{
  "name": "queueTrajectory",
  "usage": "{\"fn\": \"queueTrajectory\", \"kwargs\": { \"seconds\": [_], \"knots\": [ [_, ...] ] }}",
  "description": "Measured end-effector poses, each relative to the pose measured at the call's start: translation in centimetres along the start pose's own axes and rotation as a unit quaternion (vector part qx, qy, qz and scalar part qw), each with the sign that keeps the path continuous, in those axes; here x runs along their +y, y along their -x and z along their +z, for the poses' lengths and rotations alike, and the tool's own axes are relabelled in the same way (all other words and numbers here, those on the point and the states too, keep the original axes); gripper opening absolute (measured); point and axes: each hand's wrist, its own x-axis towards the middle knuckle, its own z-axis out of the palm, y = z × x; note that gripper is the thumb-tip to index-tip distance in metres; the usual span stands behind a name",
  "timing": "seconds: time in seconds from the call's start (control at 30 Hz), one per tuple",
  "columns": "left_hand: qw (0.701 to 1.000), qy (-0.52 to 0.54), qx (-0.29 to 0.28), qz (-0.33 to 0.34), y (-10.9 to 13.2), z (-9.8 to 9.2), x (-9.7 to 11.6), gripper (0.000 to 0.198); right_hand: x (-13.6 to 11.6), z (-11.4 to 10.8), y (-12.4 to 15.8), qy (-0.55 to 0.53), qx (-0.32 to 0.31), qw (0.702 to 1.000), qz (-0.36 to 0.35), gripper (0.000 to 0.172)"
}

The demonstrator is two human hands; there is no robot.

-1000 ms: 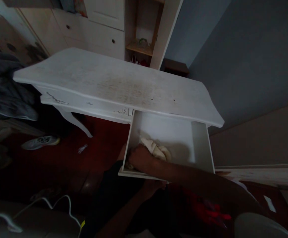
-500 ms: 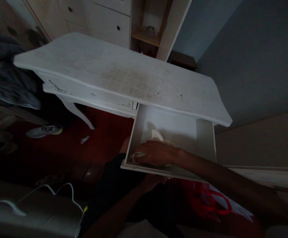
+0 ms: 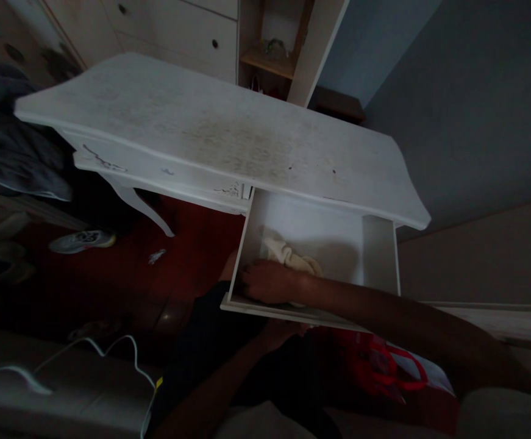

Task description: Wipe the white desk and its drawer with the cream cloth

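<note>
A white desk (image 3: 210, 131) has its right drawer (image 3: 377, 253) pulled out. Inside the drawer lies a cream cloth (image 3: 288, 256). My right hand (image 3: 267, 281) rests in the drawer's front left corner, pressed down on the cloth with its fingers curled over it. My left hand (image 3: 283, 332) is below the drawer front, touching its underside; its fingers are hidden in shadow.
A sneaker (image 3: 80, 239) and a scrap of paper (image 3: 156, 256) lie on the dark red floor under the desk. A white cable (image 3: 110, 353) trails at lower left. A red and white bag (image 3: 393, 369) sits beneath the drawer. Cabinets (image 3: 187, 33) stand behind.
My right hand has slid with the cloth from the front left corner toward the middle and back to the left. The camera tilted slightly, and the left hand stayed under the drawer.
</note>
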Motion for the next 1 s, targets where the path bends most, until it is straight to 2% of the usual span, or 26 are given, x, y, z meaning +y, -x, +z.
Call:
{"fn": "queueTrajectory", "kwargs": {
  "seconds": [0.1,0.27,0.53,0.73,1.0],
  "knots": [
    [1.0,0.02,-0.004,-0.003,0.0,0.2,0.2,0.054,0.4,-0.4,0.8,-0.01,-0.004,1.0,-0.02,0.02],
    [0.999,0.029,-0.02,0.0,0.2,0.4,1.1,0.053,0.4,-0.3,1.6,-0.012,0.006,1.0,0.004,0.019],
    [1.0,0.016,-0.021,0.011,0.0,0.1,0.1,0.051,-0.2,0.7,-0.8,-0.018,-0.016,1.0,-0.006,0.021],
    [0.999,0.039,-0.01,-0.004,-0.1,0.3,0.3,0.052,-0.7,-0.4,-0.3,-0.008,-0.002,0.999,0.032,0.021],
    [0.999,0.025,-0.021,0.017,0.6,0.3,1.8,0.05,-1.1,-1.9,-0.6,-0.026,-0.056,0.996,0.064,0.022]
  ]
}}
